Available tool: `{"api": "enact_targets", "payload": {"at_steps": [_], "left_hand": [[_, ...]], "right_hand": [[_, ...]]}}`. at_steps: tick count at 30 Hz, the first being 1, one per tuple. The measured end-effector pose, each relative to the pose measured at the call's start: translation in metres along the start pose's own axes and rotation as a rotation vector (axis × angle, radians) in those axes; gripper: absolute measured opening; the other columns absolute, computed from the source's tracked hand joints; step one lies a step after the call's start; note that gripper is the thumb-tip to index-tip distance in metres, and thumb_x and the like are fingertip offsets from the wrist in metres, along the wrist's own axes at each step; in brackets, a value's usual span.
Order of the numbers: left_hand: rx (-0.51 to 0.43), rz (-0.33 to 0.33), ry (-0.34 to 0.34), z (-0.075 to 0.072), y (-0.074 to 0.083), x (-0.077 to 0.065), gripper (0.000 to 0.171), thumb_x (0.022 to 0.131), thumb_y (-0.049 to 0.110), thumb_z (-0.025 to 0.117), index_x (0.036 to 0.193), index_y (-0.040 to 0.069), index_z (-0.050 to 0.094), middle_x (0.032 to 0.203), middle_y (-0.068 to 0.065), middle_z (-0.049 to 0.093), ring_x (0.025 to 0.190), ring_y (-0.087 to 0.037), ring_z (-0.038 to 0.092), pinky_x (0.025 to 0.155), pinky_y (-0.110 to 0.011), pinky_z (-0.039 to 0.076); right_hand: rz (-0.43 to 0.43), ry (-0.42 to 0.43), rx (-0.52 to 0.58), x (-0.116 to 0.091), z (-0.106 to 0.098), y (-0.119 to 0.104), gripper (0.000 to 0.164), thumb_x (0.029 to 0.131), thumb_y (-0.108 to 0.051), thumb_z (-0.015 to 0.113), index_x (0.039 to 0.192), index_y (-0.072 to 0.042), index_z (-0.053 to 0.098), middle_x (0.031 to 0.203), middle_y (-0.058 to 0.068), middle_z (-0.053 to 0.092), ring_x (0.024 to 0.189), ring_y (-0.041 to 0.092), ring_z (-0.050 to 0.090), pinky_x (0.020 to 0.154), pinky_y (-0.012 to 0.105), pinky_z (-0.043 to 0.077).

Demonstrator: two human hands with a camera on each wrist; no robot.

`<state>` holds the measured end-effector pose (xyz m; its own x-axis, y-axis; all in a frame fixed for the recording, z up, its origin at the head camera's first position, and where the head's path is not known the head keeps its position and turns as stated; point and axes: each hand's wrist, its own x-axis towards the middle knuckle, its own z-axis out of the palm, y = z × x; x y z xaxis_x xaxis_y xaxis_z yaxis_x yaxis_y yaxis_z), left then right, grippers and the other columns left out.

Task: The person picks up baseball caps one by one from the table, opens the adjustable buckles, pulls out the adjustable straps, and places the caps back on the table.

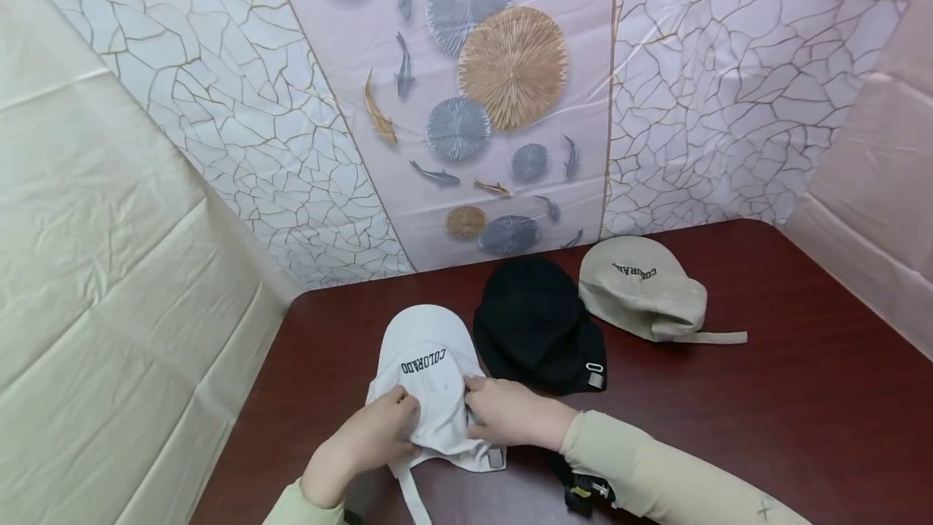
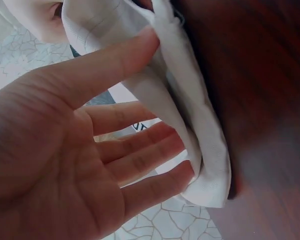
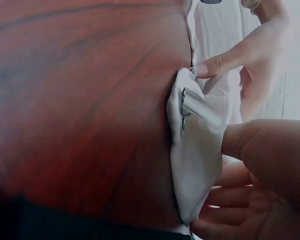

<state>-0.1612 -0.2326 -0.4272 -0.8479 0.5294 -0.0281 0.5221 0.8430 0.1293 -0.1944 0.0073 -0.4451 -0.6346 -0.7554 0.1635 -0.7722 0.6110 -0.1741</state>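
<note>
Left hand (image 1: pixel 364 436) and right hand (image 1: pixel 517 413) hold opposite sides of the white cloth cap with black lettering (image 1: pixel 440 399), each nipping it loosely between thumb and slightly bent fingers. It lies nearer the left edge of the dark red table (image 1: pixel 773 420). I judge it light and soft; its crown should sag, so the stiffer, rounded white brim (image 1: pixel 424 326) looks the surest hold. Beyond sit the black cloth cap (image 1: pixel 528 314) and, by the far edge, the beige cloth cap (image 1: pixel 630 298).
</note>
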Motion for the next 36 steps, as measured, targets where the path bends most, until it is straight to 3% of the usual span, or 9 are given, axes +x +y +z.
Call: {"api": "enact_targets", "payload": {"at_steps": [7,11,15,23,26,31,36], "left_hand": [[-0.028,-0.038,-0.036,-0.005,0.004,0.003,0.041,0.066,0.017,0.089,0.094,0.005,0.062,0.094,-0.003,0.052,0.073,-0.013,0.049,0.068,-0.031,0.048],[-0.057,-0.085,-0.057,-0.008,-0.002,0.006,0.038,0.065,0.012,0.087,0.092,0.004,0.062,0.093,-0.005,0.051,0.072,-0.015,0.048,0.068,-0.033,0.048],[-0.102,-0.162,-0.079,-0.012,-0.018,0.016,0.037,0.066,0.007,0.085,0.093,0.003,0.062,0.095,-0.008,0.051,0.076,-0.019,0.05,0.072,-0.037,0.048],[-0.162,-0.275,-0.122,-0.021,-0.061,0.047,0.055,0.067,0.004,0.087,0.116,0.001,0.062,0.116,-0.016,0.052,0.103,-0.029,0.057,0.091,-0.043,0.048],[-0.188,-0.3,-0.138,-0.023,-0.074,0.057,0.062,0.068,0.004,0.087,0.124,0.001,0.06,0.124,-0.017,0.051,0.113,-0.032,0.055,0.096,-0.044,0.046],[-0.23,-0.343,-0.162,-0.028,-0.09,0.065,0.065,0.07,0.002,0.085,0.129,0.002,0.057,0.129,-0.016,0.048,0.116,-0.031,0.052,0.097,-0.044,0.045],[-0.258,-0.349,-0.166,-0.03,-0.094,0.07,0.066,0.069,0.002,0.085,0.128,0.002,0.057,0.13,-0.017,0.047,0.116,-0.032,0.051,0.097,-0.044,0.045]], "right_hand": [[0.007,-0.009,-0.004,0.002,-0.002,-0.002,0.029,0.082,-0.03,0.078,0.069,-0.013,0.059,0.123,0.019,0.066,0.073,0.021,0.067,0.064,0.032,0.054],[-0.001,-0.025,-0.024,0.014,-0.001,-0.002,0.028,0.082,-0.03,0.078,0.07,-0.011,0.062,0.117,0.017,0.068,0.066,0.018,0.063,0.061,0.031,0.052],[0.023,-0.043,-0.011,0.037,0.002,0.003,0.026,0.083,-0.029,0.078,0.073,-0.009,0.065,0.116,0.017,0.068,0.066,0.018,0.062,0.062,0.031,0.052],[0.089,-0.074,0.03,0.085,0.008,0.019,0.026,0.088,-0.028,0.077,0.078,-0.007,0.066,0.114,0.017,0.067,0.073,0.019,0.064,0.07,0.03,0.053],[0.123,-0.084,0.059,0.099,0.012,0.025,0.025,0.09,-0.027,0.076,0.079,-0.007,0.065,0.11,0.015,0.067,0.084,0.021,0.066,0.076,0.03,0.052],[0.141,-0.093,0.093,0.115,0.014,0.028,0.024,0.093,-0.026,0.073,0.085,-0.005,0.066,0.126,0.02,0.064,0.117,0.028,0.062,0.089,0.031,0.05],[0.15,-0.101,0.098,0.118,0.014,0.029,0.027,0.095,-0.028,0.071,0.096,-0.001,0.069,0.138,0.023,0.056,0.122,0.03,0.058,0.096,0.032,0.048]]}}
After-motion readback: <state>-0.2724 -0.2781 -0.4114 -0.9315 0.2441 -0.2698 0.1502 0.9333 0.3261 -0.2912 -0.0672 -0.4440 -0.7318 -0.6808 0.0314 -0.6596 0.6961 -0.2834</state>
